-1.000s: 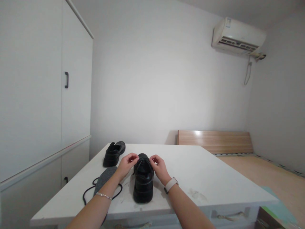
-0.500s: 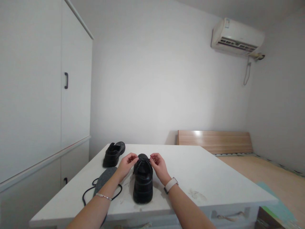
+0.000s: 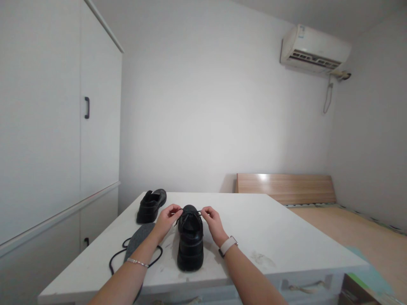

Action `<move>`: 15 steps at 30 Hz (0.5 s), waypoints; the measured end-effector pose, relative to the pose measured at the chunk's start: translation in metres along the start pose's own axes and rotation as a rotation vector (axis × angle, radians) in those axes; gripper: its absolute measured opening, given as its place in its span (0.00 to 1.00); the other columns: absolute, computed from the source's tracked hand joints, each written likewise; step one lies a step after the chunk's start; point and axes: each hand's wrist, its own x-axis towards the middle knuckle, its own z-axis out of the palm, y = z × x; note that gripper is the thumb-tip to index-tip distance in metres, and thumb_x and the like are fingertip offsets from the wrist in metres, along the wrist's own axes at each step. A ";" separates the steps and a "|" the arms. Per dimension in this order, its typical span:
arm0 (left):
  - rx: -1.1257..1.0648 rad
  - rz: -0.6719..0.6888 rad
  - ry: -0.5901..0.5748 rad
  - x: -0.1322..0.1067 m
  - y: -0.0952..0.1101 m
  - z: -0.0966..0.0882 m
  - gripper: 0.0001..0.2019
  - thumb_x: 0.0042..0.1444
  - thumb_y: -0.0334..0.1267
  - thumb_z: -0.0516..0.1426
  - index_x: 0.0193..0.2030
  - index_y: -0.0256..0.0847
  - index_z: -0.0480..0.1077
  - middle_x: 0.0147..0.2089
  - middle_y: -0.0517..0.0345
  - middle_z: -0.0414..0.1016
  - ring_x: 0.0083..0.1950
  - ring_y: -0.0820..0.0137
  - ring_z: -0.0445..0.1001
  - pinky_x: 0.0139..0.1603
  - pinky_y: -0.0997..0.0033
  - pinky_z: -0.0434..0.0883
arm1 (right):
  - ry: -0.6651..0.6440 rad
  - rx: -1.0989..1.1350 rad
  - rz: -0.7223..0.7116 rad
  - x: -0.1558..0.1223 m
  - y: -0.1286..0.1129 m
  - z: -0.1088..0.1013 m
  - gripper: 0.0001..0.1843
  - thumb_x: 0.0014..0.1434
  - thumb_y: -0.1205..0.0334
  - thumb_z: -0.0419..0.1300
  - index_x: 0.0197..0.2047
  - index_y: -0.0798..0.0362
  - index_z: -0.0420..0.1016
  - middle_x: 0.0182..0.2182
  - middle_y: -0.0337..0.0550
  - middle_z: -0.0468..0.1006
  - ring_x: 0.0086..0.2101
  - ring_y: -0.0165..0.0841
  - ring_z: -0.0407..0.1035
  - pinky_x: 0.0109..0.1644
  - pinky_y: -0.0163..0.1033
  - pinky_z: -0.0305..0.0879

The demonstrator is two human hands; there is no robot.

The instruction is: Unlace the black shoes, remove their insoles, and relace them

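A black shoe [image 3: 190, 250] stands upright on the white table, its heel towards me. On its left side my left hand [image 3: 168, 220] pinches one part of the black shoelace. My right hand [image 3: 212, 220] pinches the lace on the other side, so it stretches sideways across the top of the shoe. A bow or knot seems to sit at the middle, too small to make out well. Beneath my left forearm lies a grey insole [image 3: 140, 239], partly hidden, with a loose black lace [image 3: 116, 256] around it.
Another black shoe [image 3: 150, 206] rests at the table's far left. The white table [image 3: 248, 228] has drawers with rope handles in front. A white wardrobe [image 3: 57, 127] stands left, and a bed with a wooden headboard [image 3: 286, 188] is at the right.
Both hands have moved slightly apart, away from the shoe, drawing the lace out to the left and right. The shoe stays in place.
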 end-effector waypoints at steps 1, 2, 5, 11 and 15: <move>-0.006 -0.007 -0.016 0.000 0.000 0.000 0.13 0.49 0.46 0.64 0.33 0.38 0.74 0.32 0.57 0.75 0.36 0.66 0.72 0.39 0.69 0.67 | -0.009 0.009 0.012 0.000 0.000 0.000 0.13 0.53 0.50 0.65 0.30 0.53 0.74 0.28 0.39 0.73 0.33 0.35 0.66 0.40 0.40 0.60; -0.013 -0.012 -0.032 0.000 0.000 0.001 0.13 0.48 0.46 0.65 0.32 0.38 0.75 0.32 0.57 0.75 0.35 0.65 0.72 0.39 0.68 0.67 | -0.020 0.019 0.025 0.000 0.000 0.000 0.13 0.51 0.51 0.66 0.30 0.53 0.75 0.28 0.40 0.74 0.33 0.36 0.66 0.40 0.40 0.60; -0.042 -0.019 -0.013 0.001 -0.001 -0.002 0.13 0.47 0.46 0.65 0.30 0.37 0.75 0.30 0.57 0.75 0.36 0.65 0.71 0.40 0.68 0.66 | -0.010 0.055 0.055 0.001 0.003 -0.001 0.13 0.48 0.52 0.68 0.29 0.52 0.75 0.27 0.39 0.74 0.33 0.36 0.65 0.40 0.40 0.59; -0.151 -0.041 0.109 0.003 -0.002 -0.006 0.13 0.46 0.46 0.66 0.32 0.39 0.74 0.31 0.60 0.73 0.36 0.67 0.69 0.41 0.69 0.64 | 0.075 0.149 0.113 0.002 0.003 -0.003 0.13 0.51 0.50 0.63 0.28 0.51 0.74 0.29 0.39 0.73 0.35 0.36 0.64 0.41 0.39 0.57; -0.242 -0.087 0.032 0.001 -0.001 -0.003 0.12 0.42 0.42 0.69 0.26 0.36 0.75 0.27 0.59 0.73 0.33 0.68 0.69 0.38 0.71 0.65 | -0.002 0.219 0.166 0.000 -0.002 -0.001 0.11 0.46 0.54 0.68 0.27 0.52 0.75 0.27 0.38 0.74 0.33 0.35 0.65 0.40 0.39 0.58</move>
